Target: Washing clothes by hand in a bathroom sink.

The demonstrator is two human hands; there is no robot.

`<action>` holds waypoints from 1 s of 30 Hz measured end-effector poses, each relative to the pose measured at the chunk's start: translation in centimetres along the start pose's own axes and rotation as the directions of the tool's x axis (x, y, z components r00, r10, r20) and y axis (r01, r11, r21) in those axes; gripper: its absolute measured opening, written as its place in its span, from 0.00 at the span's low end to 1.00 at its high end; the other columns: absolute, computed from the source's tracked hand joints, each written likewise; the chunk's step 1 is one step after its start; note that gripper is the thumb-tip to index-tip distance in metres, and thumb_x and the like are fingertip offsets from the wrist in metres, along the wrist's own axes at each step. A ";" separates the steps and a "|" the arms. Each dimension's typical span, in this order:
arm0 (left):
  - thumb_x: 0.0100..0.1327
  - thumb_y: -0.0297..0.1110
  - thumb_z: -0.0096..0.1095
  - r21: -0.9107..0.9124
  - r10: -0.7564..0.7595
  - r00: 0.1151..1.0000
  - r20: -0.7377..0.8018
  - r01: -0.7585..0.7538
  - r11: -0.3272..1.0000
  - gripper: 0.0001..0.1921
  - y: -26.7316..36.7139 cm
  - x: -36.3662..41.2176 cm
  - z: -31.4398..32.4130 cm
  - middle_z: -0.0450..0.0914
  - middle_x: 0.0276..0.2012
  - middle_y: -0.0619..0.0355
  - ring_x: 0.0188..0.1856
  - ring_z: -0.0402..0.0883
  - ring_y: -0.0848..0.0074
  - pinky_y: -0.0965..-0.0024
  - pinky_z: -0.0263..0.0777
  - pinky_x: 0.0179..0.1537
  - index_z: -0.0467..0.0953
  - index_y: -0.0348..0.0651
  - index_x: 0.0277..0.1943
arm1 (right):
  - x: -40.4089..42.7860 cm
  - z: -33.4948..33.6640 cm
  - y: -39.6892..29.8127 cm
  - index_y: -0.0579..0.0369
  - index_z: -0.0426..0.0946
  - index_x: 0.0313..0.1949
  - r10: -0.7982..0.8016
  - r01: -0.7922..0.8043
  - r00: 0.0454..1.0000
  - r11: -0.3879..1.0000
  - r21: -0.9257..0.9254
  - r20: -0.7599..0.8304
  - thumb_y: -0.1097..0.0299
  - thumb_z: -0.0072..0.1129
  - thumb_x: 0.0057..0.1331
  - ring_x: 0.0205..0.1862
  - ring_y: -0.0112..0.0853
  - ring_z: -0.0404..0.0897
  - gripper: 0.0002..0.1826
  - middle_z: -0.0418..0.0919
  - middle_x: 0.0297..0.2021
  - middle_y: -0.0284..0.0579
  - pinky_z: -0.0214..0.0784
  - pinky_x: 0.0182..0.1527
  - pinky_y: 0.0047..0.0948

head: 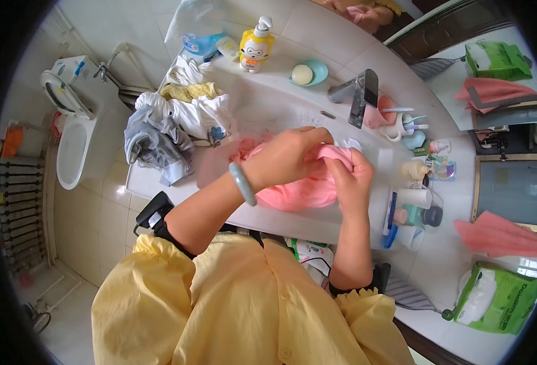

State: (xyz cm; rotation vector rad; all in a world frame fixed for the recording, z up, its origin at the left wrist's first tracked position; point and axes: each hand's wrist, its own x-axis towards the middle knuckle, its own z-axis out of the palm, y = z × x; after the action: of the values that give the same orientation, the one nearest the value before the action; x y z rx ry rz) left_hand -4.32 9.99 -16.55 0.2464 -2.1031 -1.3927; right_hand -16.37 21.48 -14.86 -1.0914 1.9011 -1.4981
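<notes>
Wet-looking pink cloth (291,194) lies bunched in the white washbasin (268,105). My left hand (296,155), its wrist in a pale bangle (242,184), grips a raised fold of it. Close beside it, my right hand (353,178) pinches the same fold between thumb and fingers. Part of the cloth hangs below both hands, and its underside is hidden. A small white item (349,144) shows just behind my right hand; I cannot tell what it is.
White and grey clothes (195,114) are heaped on the basin's left side. Behind stand a yellow pump bottle (255,45), a soap dish (318,73) and a dark faucet (357,96). Cups (394,127) and several toiletries line the right. A toilet (74,137) stands far left.
</notes>
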 end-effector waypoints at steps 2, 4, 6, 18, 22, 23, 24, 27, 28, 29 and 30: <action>0.46 0.20 0.62 0.050 0.034 0.999 0.003 -0.034 0.998 0.19 0.2 0.3 -0.6 0.76 0.35 0.48 0.36 0.77 0.58 0.63 0.70 0.36 0.73 0.37 0.44 | 0.7 0.2 -0.2 0.59 0.69 0.26 -0.041 0.040 0.999 0.997 -0.067 -0.015 0.77 0.61 0.54 0.26 0.16 0.66 0.08 0.71 0.22 0.30 0.64 0.31 0.19; 0.45 0.18 0.61 0.094 0.072 0.997 0.019 -0.074 0.993 0.19 0.4 0.6 -0.9 0.76 0.34 0.48 0.35 0.77 0.56 0.62 0.71 0.36 0.74 0.37 0.44 | 1.0 -0.5 1.2 0.58 0.68 0.32 -0.071 0.069 0.997 0.994 -0.080 -0.027 0.75 0.66 0.50 0.31 0.20 0.71 0.14 0.74 0.28 0.36 0.67 0.36 0.23; 0.46 0.20 0.59 0.144 0.178 0.983 0.048 -0.183 0.972 0.18 0.4 1.1 -1.4 0.77 0.33 0.46 0.34 0.76 0.53 0.61 0.71 0.36 0.74 0.37 0.43 | 0.8 -0.5 2.9 0.58 0.67 0.36 -0.125 0.110 0.988 0.983 -0.148 -0.092 0.75 0.66 0.50 0.32 0.24 0.72 0.17 0.74 0.29 0.38 0.67 0.38 0.26; 0.61 0.26 0.51 0.102 -0.126 0.982 -0.143 0.141 0.985 0.05 2.8 2.6 0.8 0.76 0.25 0.42 0.26 0.77 0.54 0.62 0.71 0.31 0.69 0.34 0.38 | -5.1 7.0 11.2 0.55 0.70 0.46 -0.287 0.261 0.958 0.891 -0.372 -0.016 0.69 0.56 0.59 0.44 0.49 0.73 0.15 0.72 0.40 0.53 0.66 0.43 0.43; 0.62 0.25 0.51 0.072 -0.013 0.979 -0.204 0.028 0.997 0.06 4.7 2.7 -0.3 0.75 0.23 0.46 0.26 0.78 0.61 0.65 0.71 0.31 0.69 0.34 0.40 | -3.9 6.9 12.6 0.52 0.74 0.43 -0.135 0.144 0.989 0.960 -0.239 0.054 0.69 0.58 0.56 0.43 0.50 0.73 0.14 0.73 0.41 0.54 0.68 0.41 0.42; 0.62 0.24 0.50 0.105 0.030 0.961 -0.274 -0.002 0.995 0.05 4.6 3.0 -1.1 0.76 0.24 0.49 0.27 0.78 0.66 0.67 0.71 0.31 0.69 0.34 0.41 | -3.3 5.9 12.3 0.53 0.75 0.40 -0.264 0.293 0.956 0.858 -0.423 0.126 0.69 0.60 0.54 0.42 0.50 0.74 0.12 0.74 0.40 0.54 0.69 0.40 0.42; 0.63 0.23 0.50 0.140 0.077 0.936 -0.343 -0.030 0.990 0.05 4.3 3.5 -2.0 0.76 0.24 0.52 0.28 0.78 0.70 0.70 0.71 0.32 0.69 0.34 0.41 | -2.6 4.7 11.9 0.54 0.77 0.36 -0.371 0.429 0.901 0.697 -0.575 0.223 0.70 0.62 0.51 0.41 0.49 0.74 0.11 0.74 0.39 0.55 0.69 0.40 0.41; 0.63 0.21 0.49 0.128 -0.062 0.867 -0.495 0.143 0.981 0.06 1.7 3.8 -4.2 0.77 0.28 0.57 0.31 0.77 0.75 0.73 0.71 0.34 0.70 0.34 0.42 | -2.0 -0.4 14.7 0.57 0.70 0.35 0.063 0.019 0.979 0.918 -0.397 0.194 0.76 0.54 0.54 0.39 0.38 0.73 0.08 0.73 0.37 0.47 0.67 0.44 0.33; 0.62 0.20 0.49 0.140 -0.063 0.838 -0.543 0.164 0.976 0.07 0.6 3.6 -5.5 0.77 0.30 0.57 0.31 0.76 0.77 0.74 0.71 0.34 0.70 0.34 0.42 | -1.5 -2.2 11.2 0.59 0.69 0.29 -0.183 0.244 0.964 0.899 -0.364 0.194 0.76 0.59 0.49 0.37 0.38 0.73 0.08 0.73 0.36 0.47 0.67 0.41 0.31; 0.61 0.19 0.49 0.157 -0.066 0.800 -0.596 0.196 0.968 0.07 -0.9 2.8 -7.0 0.78 0.32 0.57 0.32 0.75 0.79 0.76 0.70 0.34 0.71 0.35 0.43 | -1.0 -3.6 6.3 0.60 0.69 0.24 -0.418 0.460 0.887 0.828 -0.319 0.194 0.77 0.63 0.44 0.34 0.38 0.72 0.10 0.72 0.34 0.47 0.66 0.39 0.30; 0.60 0.19 0.49 0.230 -0.030 0.795 -0.606 0.212 0.950 0.08 -2.4 2.3 -8.1 0.77 0.33 0.56 0.33 0.74 0.82 0.77 0.69 0.34 0.71 0.35 0.42 | -1.0 -4.9 3.6 0.60 0.67 0.24 -0.425 0.439 0.898 0.867 -0.237 0.112 0.79 0.62 0.44 0.34 0.34 0.71 0.11 0.71 0.33 0.45 0.65 0.39 0.29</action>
State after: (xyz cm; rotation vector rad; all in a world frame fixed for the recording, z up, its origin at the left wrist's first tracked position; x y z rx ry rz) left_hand -1.92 1.63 -15.63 0.8434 -1.7490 -0.8944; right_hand -20.67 25.38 -17.03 -1.7580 1.9340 -1.4428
